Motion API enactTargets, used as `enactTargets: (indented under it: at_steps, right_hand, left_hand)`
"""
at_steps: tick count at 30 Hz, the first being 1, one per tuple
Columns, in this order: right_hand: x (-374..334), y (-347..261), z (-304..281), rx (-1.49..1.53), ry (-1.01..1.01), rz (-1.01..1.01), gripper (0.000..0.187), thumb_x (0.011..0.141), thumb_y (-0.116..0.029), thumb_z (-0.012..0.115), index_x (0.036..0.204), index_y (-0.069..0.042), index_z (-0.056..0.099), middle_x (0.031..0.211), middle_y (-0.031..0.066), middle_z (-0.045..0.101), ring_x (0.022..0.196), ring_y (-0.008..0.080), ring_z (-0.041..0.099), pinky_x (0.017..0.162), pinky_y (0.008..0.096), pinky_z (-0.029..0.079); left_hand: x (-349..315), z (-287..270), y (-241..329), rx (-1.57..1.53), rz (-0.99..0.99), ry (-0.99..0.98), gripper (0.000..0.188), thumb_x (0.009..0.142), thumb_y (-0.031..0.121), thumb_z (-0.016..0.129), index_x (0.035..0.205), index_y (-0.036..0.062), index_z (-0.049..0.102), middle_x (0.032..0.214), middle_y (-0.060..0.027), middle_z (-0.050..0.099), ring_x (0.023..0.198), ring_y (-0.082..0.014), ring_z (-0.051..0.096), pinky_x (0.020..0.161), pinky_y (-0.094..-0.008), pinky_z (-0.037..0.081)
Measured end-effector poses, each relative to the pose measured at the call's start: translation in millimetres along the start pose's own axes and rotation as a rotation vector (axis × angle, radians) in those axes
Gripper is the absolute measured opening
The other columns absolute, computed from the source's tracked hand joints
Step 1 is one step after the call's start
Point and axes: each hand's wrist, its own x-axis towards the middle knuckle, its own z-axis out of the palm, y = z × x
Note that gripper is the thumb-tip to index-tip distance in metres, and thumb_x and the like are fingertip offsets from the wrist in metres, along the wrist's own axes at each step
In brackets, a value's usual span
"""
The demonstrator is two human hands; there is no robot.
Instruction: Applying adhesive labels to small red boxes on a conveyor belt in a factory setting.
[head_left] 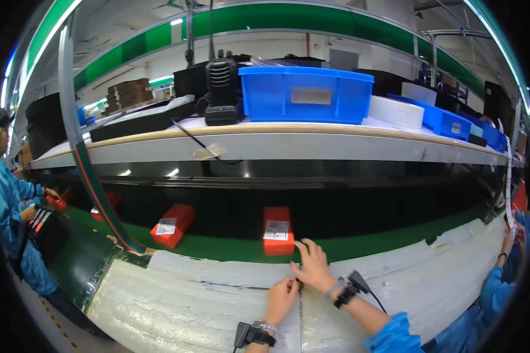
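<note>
Green conveyor belt (359, 244) runs under a long shelf, edged by a white padded bench (188, 294). Nearest red box (277, 230), flat with a white label on top, lies at twelve o'clock of the hands. Right hand (313, 266) spreads its fingers, tips just beside the box. Left hand (281, 297) is curled, fingers pressed together; what it pinches is unclear. Second red box (172, 225) sits at ten o'clock

A long shelf (312, 144) is mounted above a green conveyor belt (229, 248). The surface (176, 294) is covered in white padding. Ceiling lights (176, 22) are lit overhead.
</note>
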Motion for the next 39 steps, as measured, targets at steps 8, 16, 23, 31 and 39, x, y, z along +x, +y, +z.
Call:
enactTargets:
  at_steps: [8, 16, 23, 31, 39]
  right_hand:
    - [59, -19, 62, -0.358, -0.045, 0.207, 0.070, 0.076, -0.053, 0.063, 0.128, -0.008, 0.050, 0.127, 0.0142, 0.047, 0.105, 0.0384, 0.047, 0.080, 0.0558, 0.046]
    - [58, 6, 35, -0.353, 0.035, 0.243, 0.059, 0.073, -0.050, 0.063, 0.110, -0.004, 0.062, 0.109, 0.0138, 0.057, 0.091, 0.0375, 0.056, 0.071, 0.0463, 0.052]
    - [-65, -43, -66, -0.295, -0.036, 0.137, 0.071, 0.070, -0.051, 0.068, 0.123, -0.006, 0.058, 0.122, 0.0201, 0.054, 0.086, 0.0387, 0.060, 0.069, 0.0460, 0.053]
    - [-159, -70, -104, -0.306, -0.147, 0.249, 0.075, 0.068, -0.050, 0.072, 0.128, -0.009, 0.056, 0.131, 0.0206, 0.046, 0.087, 0.0363, 0.056, 0.076, 0.0461, 0.049]
    - [-151, -25, -106, 0.067, -0.055, 0.262, 0.045, 0.083, -0.017, 0.065, 0.127, -0.012, 0.060, 0.125, 0.0193, 0.055, 0.104, 0.0351, 0.055, 0.089, 0.0440, 0.045]
  left_hand:
    - [7, -11, -5, 0.042, 0.011, 0.045, 0.018, 0.089, 0.017, 0.060, 0.093, 0.0009, 0.066, 0.072, -0.0116, 0.070, 0.063, -0.0234, 0.069, 0.061, -0.0324, 0.053]
    - [6, -11, -15, -0.028, -0.064, 0.031, 0.018, 0.090, 0.019, 0.058, 0.094, 0.0027, 0.067, 0.073, -0.0095, 0.070, 0.064, -0.0223, 0.068, 0.060, -0.0321, 0.052]
    - [10, -21, -15, -0.189, -0.250, 0.010, 0.023, 0.096, 0.017, 0.051, 0.088, -0.0009, 0.064, 0.074, -0.0070, 0.068, 0.059, -0.0111, 0.062, 0.055, -0.0251, 0.050]
    - [2, -21, 1, -0.384, -0.287, -0.085, 0.026, 0.095, 0.019, 0.054, 0.082, -0.0018, 0.064, 0.069, -0.0048, 0.067, 0.062, -0.0093, 0.062, 0.059, -0.0231, 0.050]
    - [-8, -18, 21, -0.405, -0.191, -0.160, 0.019, 0.095, 0.013, 0.055, 0.085, -0.0007, 0.063, 0.077, -0.0023, 0.064, 0.068, -0.0070, 0.058, 0.063, -0.0222, 0.050]
